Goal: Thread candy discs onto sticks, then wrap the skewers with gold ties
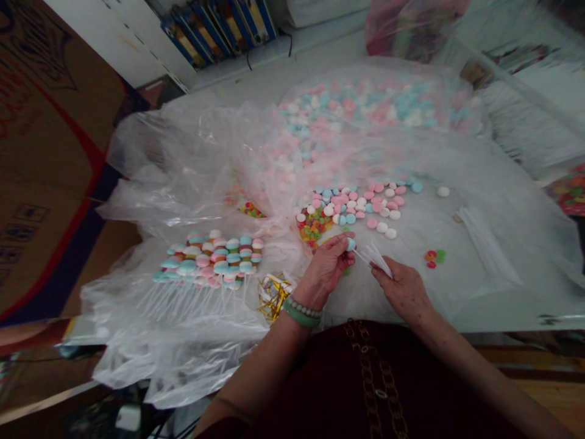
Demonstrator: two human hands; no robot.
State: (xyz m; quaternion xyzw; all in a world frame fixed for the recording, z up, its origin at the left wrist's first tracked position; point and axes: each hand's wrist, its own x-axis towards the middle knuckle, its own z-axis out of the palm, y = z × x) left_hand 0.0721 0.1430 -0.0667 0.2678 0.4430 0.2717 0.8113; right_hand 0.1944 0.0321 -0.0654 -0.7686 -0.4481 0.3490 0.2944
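Between the fingertips of my left hand (326, 268) is a pale blue marshmallow (350, 244), with a white stick's tip at it. A bundle of thin white sticks (378, 261) is gripped in my right hand (404, 289), and one stick reaches from there to the marshmallow. Just beyond my left hand lie small coloured gummy rings (314, 227) and a spread of loose pink, white and blue marshmallows (361, 202). Several finished-looking skewers of marshmallows and rings (214, 259) rest in a pile at the left. Gold twist ties (274, 297) lie beside my left wrist.
A big clear plastic bag of marshmallows (365, 110) spreads across the back of the table. More white sticks (487, 247) and a few gummy rings (431, 259) lie to the right. A large cardboard box (50, 152) stands at the left, with blue binders (219, 30) behind.
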